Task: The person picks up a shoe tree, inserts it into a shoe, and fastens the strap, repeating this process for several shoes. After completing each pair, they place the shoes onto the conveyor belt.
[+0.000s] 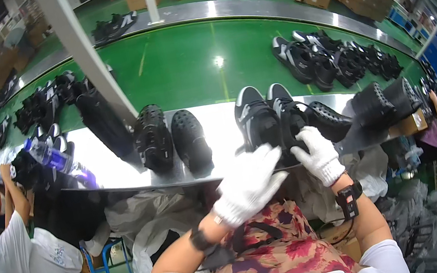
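Note:
A pair of black shoes with grey toes stands on the metal ledge in front of me, the left shoe and the right shoe side by side with toes pointing away. My left hand, in a white knit glove, is at the heel of the left shoe with its fingers stretched out. My right hand, gloved the same way, is by the heel of the right shoe, thumb and fingers apart. Whether either glove touches a shoe I cannot tell. A black studded shoe form lies right of the pair.
Two more black studded forms stand left on the shiny ledge, beside a white post. Black boot-like forms stand at right. Beyond runs a green belt with rows of shoes. Co-workers sit on both sides; plastic bags lie below.

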Demonstrator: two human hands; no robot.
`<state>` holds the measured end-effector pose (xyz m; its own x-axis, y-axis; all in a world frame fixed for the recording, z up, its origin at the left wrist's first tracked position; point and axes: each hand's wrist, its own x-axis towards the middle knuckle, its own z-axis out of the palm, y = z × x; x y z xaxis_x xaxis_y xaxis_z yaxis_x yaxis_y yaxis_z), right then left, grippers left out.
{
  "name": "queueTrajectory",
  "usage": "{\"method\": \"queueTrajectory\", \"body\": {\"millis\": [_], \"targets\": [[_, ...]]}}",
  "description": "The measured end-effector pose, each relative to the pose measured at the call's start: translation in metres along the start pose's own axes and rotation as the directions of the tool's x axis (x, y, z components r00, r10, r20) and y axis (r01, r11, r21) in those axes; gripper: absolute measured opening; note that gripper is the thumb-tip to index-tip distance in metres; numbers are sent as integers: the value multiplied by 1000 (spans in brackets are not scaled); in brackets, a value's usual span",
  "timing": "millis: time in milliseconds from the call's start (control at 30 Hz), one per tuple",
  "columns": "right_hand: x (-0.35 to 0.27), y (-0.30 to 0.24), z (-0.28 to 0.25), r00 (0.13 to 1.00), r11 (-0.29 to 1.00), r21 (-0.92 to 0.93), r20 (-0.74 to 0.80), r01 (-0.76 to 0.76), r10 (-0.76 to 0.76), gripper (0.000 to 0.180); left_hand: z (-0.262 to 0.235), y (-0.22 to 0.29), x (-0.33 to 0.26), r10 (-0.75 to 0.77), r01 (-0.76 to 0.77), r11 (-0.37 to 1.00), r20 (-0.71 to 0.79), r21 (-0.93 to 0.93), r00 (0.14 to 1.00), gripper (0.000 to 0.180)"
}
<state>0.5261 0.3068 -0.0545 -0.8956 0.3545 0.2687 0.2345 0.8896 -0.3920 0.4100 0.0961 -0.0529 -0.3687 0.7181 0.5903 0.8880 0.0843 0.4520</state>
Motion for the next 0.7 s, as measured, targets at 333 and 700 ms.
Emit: {"method": "queueTrajectory", "body": {"millis": [333, 700], "targets": [[49, 0, 9, 993, 997, 0, 86, 77, -77, 30, 12, -36, 18, -67, 91, 984, -157, 155, 985, 46], [95, -148, 72, 906, 916, 186, 171, 355, -386, 60, -72, -123, -17, -530, 705, 615, -477, 353, 701, 72]]}}
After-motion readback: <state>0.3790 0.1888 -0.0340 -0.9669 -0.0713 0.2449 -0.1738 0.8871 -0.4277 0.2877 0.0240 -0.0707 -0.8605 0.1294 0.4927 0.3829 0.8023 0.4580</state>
